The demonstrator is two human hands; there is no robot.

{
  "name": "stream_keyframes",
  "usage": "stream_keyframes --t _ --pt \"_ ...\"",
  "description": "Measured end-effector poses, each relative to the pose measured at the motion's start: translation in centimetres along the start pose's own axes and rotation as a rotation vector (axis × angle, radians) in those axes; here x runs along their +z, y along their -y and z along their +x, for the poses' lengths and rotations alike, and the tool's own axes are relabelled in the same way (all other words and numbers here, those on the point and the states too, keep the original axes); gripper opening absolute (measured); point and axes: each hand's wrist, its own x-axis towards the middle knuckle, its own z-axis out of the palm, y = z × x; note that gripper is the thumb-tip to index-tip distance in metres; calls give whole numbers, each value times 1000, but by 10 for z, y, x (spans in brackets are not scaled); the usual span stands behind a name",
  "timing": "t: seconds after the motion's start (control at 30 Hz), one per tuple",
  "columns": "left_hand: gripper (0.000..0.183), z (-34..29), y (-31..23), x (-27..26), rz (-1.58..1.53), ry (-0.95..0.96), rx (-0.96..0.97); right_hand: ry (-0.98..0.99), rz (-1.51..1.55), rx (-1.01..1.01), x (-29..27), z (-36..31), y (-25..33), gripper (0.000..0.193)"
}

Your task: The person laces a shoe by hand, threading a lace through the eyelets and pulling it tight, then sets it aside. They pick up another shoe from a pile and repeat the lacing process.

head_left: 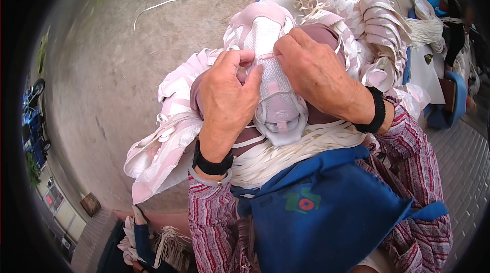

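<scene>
A pink and white shoe upper (275, 71) lies in front of me, its mesh tongue facing up and a pale lace looped across its nearer part. At its left edge my left hand (229, 91) is closed, with thumb and curled fingers gripping beside the tongue. Opposite it, my right hand (316, 71) pinches the right edge near a small pink tab on the tongue. Its fingertips are partly hidden, so I cannot tell whether a lace is between them. Below the upper, a thick bundle of cream laces (296, 153) rests across my lap.
More pink and white uppers are heaped at right (377, 28) and left (163, 158). A blue cloth (326, 211) covers my lap. One loose lace (178, 1) lies on the concrete floor (117, 68). A blue chair (451, 102) stands at right; another person's leg (143, 237) shows lower left.
</scene>
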Motion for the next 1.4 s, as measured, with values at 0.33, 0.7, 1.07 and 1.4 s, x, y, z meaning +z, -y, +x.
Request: stream_keyframes --t 0.33,0.7,1.07,1.4 --pt "15 3 -4 -1 166 -95 144 -62 129 49 12 5 4 12" --pt "6 11 -17 1 395 5 392 -156 64 -72 -14 -9 0 10" --pt "15 6 -34 -11 410 208 171 -445 -88 -133 28 -4 3 11" --pt "20 9 -25 1 413 212 232 -343 -124 -149 28 -7 6 15"
